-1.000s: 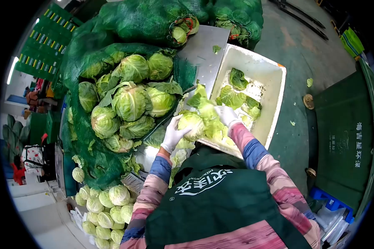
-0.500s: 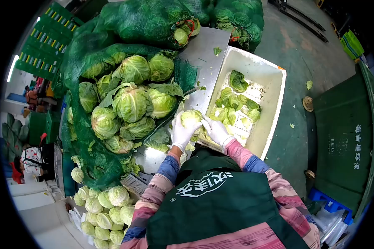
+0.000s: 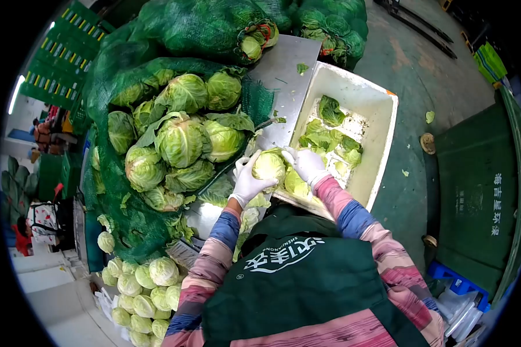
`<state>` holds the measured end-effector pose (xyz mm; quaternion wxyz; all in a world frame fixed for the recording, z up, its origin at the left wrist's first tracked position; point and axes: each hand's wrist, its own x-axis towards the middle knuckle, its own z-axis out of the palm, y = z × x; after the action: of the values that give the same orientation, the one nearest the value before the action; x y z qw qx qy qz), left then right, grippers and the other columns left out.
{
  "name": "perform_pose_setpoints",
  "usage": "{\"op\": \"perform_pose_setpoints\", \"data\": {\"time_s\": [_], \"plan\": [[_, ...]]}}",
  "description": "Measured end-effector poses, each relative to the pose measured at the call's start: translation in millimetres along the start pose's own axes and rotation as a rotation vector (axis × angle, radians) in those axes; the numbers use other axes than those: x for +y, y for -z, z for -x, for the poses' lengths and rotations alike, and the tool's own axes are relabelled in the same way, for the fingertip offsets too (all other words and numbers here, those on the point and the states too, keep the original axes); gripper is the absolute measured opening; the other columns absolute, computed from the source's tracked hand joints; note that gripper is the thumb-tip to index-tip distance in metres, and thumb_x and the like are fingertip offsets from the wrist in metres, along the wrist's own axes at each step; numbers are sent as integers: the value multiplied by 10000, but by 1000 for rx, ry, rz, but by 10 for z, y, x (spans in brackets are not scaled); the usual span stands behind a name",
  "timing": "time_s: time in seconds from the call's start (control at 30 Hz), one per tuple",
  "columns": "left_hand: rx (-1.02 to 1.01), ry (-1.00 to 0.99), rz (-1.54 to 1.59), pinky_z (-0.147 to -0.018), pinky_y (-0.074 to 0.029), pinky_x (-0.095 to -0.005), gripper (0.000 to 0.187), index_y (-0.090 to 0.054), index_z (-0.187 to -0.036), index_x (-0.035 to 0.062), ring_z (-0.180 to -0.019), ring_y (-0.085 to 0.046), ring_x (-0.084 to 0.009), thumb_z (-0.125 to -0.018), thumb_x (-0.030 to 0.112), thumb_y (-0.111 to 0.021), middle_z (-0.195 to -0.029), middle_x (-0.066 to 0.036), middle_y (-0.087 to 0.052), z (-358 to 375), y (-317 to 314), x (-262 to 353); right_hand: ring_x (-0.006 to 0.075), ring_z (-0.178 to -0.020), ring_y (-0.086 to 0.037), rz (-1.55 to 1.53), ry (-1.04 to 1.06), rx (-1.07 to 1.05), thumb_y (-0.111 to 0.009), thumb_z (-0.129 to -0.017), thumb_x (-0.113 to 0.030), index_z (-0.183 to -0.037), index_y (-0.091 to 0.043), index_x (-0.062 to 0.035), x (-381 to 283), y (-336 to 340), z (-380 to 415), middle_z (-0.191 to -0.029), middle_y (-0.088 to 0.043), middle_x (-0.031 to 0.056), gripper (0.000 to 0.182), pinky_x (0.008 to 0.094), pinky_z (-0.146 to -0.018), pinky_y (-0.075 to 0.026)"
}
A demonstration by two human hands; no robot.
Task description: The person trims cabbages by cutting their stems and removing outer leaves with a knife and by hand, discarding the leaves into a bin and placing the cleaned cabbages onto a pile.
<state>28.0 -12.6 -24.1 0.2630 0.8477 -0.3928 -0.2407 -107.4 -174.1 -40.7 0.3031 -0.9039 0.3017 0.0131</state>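
My white-gloved left hand point(image 3: 248, 181) is wrapped round the left side of a pale green cabbage point(image 3: 270, 165) and holds it over the near left edge of a white foam box point(image 3: 381, 139). The gloved right hand point(image 3: 308, 166) has its fingers closed at the cabbage's upper right edge; whether a single leaf is pinched there I cannot make out. Loose cabbage leaves point(image 3: 321, 137) lie in the box, just beyond the right hand. Another loose leaf point(image 3: 296, 184) shows below the held cabbage.
Left of my hands, an opened green mesh sack point(image 3: 107, 208) holds several leafy cabbages point(image 3: 182, 139) on a metal tabletop point(image 3: 289, 63). Full sacks point(image 3: 197, 29) lie behind. Trimmed cabbages point(image 3: 145, 295) are piled at lower left. A green bin point(image 3: 474, 191) stands at right.
The cabbage has turned and risen slightly between my hands. My left hand has shifted left and spread round it, and the right hand has moved slightly up and right along its edge.
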Motion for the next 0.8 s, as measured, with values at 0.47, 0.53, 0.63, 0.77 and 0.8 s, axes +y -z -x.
{"op": "perform_pose_setpoints", "data": {"time_s": [0.47, 0.53, 0.63, 0.77, 0.8], "plan": [[19, -111, 209, -976, -441, -381, 924, -470, -1286, -2, -1120, -569, -322, -535, 341, -884, -1197, -208, -581, -87, 17, 125, 364, -597, -626, 129, 248, -6, -381, -973, -495, -1465, -305, -197, -142, 42, 88, -686, -645, 158, 580, 469, -552, -484], [-40, -8, 287, -958, -458, -376, 979, -440, -1326, -14, -1102, -586, -310, -530, 340, -887, -1189, -207, -589, -63, 76, 169, 370, -652, -641, 168, 236, -52, -380, -979, -478, -1397, -414, -186, -137, 76, 45, -737, -661, 171, 511, 466, -594, -501], [-1, -114, 121, -943, -475, -349, 974, -427, -1312, -25, -1067, -612, -269, -547, 354, -897, -1170, -198, -603, -31, 5, -25, 381, -730, -652, -20, 13, 52, -375, -983, -464, -1254, -553, -145, 161, -37, -208, -807, -675, 186, 454, 461, -659, -514], [-73, -110, 521, -942, -479, -344, 1050, -356, -1403, -21, -1104, -589, -271, -564, 286, -906, -1259, -182, -542, -24, -91, -218, 385, -844, -652, -199, -151, 16, -504, -938, -471, -1172, -615, -63, 526, -128, -244, -908, -666, 245, 483, 432, -767, -510], [-71, -113, 521, -942, -479, -344, 1050, -356, -1403, -21, -1104, -589, -271, -564, 286, -906, -1259, -182, -542, -32, -98, -251, 383, -866, -653, -192, -187, 22, -515, -926, -495, -1193, -599, -48, 527, -159, -157, -929, -665, 258, 528, 425, -796, -508]]}}
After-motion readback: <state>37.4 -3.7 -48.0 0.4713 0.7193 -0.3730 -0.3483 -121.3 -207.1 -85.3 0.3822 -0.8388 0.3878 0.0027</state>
